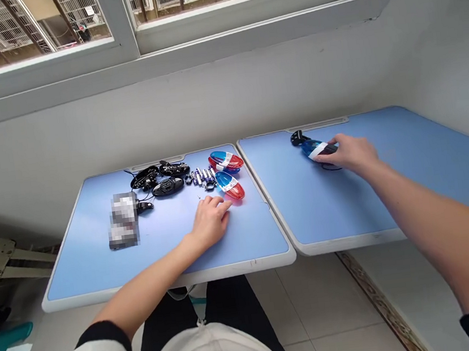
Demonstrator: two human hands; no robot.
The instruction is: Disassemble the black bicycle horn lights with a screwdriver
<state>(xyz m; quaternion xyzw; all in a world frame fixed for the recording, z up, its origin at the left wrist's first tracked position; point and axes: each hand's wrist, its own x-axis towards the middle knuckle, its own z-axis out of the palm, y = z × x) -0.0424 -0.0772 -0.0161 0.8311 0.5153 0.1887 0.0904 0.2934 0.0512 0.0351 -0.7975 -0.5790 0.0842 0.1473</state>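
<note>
The blue light casing [314,149] lay on the right-hand blue table [431,174], its long axis running nearly sideways, blue end pointing left toward a black plastic piece [297,138]. The right hand [345,153] gripped it, fingers closed over its near end. The left hand [210,221], empty and loosely curled, rested on the other table [79,274] just beside a red-and-blue light casing [229,185].

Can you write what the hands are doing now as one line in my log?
left hand: empty, beside red-white-blue plastic oval shell | right hand: on blue-and-white plastic oval shell | surface: blue white-rimmed table
</note>
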